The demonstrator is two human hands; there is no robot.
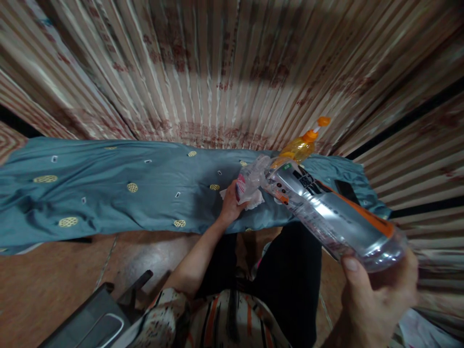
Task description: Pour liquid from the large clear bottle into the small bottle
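My right hand [377, 295] grips the base of a transparent plastic bottle [326, 212] with a silver, black and orange label. The bottle slants up and left across the view. Its far end meets a crumpled transparent plastic piece [252, 179], which my left hand [230, 205] holds down on the cloth. A white tissue [255, 199] lies under that hand's fingers. Behind the bottle's neck stands a yellow plastic bottle [295, 150] with an orange nozzle cap. Whether the crumpled plastic joins the bottle is hidden.
A teal cloth [108, 203] with yellow oval patterns spans the view in front of a striped, patterned curtain [224, 72]. A black phone [346, 191] lies on its right end. A grey chair [94, 314] stands at lower left, above a brown floor [65, 270].
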